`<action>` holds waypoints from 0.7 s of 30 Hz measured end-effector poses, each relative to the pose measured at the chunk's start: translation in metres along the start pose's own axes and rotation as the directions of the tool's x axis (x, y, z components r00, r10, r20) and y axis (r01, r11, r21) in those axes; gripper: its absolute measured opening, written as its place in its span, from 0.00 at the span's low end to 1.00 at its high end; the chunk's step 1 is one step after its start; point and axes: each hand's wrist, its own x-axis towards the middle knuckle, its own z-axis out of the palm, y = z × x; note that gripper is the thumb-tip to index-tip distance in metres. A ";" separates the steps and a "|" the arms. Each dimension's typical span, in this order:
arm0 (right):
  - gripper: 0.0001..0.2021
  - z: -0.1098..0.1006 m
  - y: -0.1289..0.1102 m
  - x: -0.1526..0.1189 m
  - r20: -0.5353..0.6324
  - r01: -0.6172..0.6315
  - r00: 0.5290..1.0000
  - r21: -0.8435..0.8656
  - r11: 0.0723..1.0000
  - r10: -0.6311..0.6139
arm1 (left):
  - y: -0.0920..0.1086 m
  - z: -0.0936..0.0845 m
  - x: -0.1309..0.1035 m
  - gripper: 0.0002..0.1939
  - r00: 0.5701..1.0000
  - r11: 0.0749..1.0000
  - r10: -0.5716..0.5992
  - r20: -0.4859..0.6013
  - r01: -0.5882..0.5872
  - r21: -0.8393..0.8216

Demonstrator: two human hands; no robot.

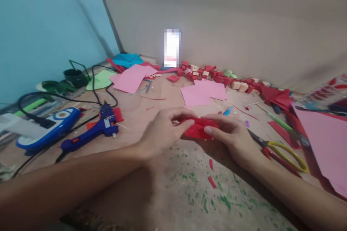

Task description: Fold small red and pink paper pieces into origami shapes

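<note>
Between left hand (pixel 166 128) and right hand (pixel 235 133), I'm just pinching the red paper (pixel 198 130) at both ends, long side running crosswise.

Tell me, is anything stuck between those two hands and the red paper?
Nothing visible is. The left hand and right hand both hold the red paper directly. The scissors lie to the right and the glue gun to the left, neither between hands and paper.
</note>
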 end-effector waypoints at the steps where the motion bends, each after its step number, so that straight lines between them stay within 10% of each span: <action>1: 0.12 0.001 0.000 0.000 -0.005 0.002 1.000 -0.017 1.000 -0.002 | -0.001 0.000 -0.001 0.09 1.000 1.000 0.014 0.010 -0.014 0.006; 21: 0.07 -0.003 0.002 0.002 -0.075 0.140 0.985 -0.169 0.976 -0.155 | -0.003 0.002 0.001 0.05 0.989 0.994 0.103 0.109 -0.098 -0.057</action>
